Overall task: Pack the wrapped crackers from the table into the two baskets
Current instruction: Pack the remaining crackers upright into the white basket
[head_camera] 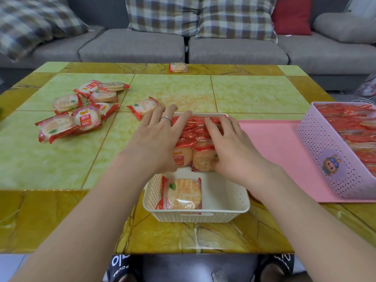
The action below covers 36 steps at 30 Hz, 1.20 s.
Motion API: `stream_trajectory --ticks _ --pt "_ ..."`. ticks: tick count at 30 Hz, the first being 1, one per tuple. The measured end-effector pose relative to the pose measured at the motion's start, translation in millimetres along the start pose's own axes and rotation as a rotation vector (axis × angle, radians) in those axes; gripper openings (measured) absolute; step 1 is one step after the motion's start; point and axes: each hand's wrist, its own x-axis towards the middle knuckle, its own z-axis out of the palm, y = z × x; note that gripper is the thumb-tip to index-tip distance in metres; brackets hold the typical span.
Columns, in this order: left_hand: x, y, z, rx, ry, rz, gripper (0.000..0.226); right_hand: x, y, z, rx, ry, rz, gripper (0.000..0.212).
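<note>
Head view of a green and ochre tiled bench (61, 163) with a grey sofa (132, 45) and checked cushions (162, 15) behind it. At centre stands a white perforated basket (195, 215), its far half filled with upright rows of red-wrapped crackers (195, 153); its near half holds a single wrapped cracker (183, 193) leaning against the front wall. Both hands lie on the packed rows. The left hand (156, 139), with a ring (166, 118) on one finger, rests palm down with fingers nearly straight, spread over the left side of the rows; its grip is open, pressing rather than clasping. The right hand (230, 147) lies over the right side, fingers bent slightly over the wrapper tops; whether its grip clasps a packet or only presses cannot be told.

Left of the basket, a loose heap of wrapped crackers (81, 110) lies on the bench, with one more packet (143, 107) just beyond the left fingertips and another lone packet (178, 67) near the far edge. To the right, a pink tray (274, 143) touches the white basket's side and bears a lilac perforated basket (325, 155), marked with a cartoon sticker (331, 162) and packed full of red-wrapped crackers (354, 127).
</note>
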Motion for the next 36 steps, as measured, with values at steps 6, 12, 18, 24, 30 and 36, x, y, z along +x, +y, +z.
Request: stream_trajectory --ticks 6,12,18,24,30,36 --pt "-21.1 -6.9 -19.0 -0.109 0.055 0.137 0.041 -14.9 -17.7 -16.3 0.021 0.268 -0.153 0.055" --pt "-26.4 -9.6 -14.5 -0.106 -0.067 0.152 0.025 -6.1 -15.2 0.6 -0.136 0.266 -0.173 0.041" --pt "-28.9 14.9 -7.8 0.048 -0.234 0.111 0.025 -5.5 -9.3 -6.0 -0.153 0.324 -0.082 0.040" --pt "-28.4 39.3 -3.0 0.173 -0.387 0.071 0.022 -7.3 -16.2 -6.3 -0.108 0.272 -0.059 0.037" --pt "-29.1 36.5 -1.5 0.109 -0.367 0.116 0.019 -9.4 -16.3 -5.4 -0.036 0.242 -0.072 0.036" --pt "-27.1 0.2 -8.7 -0.406 -0.166 0.205 0.029 -7.0 -9.9 -5.6 -0.052 0.273 -0.078 0.039"
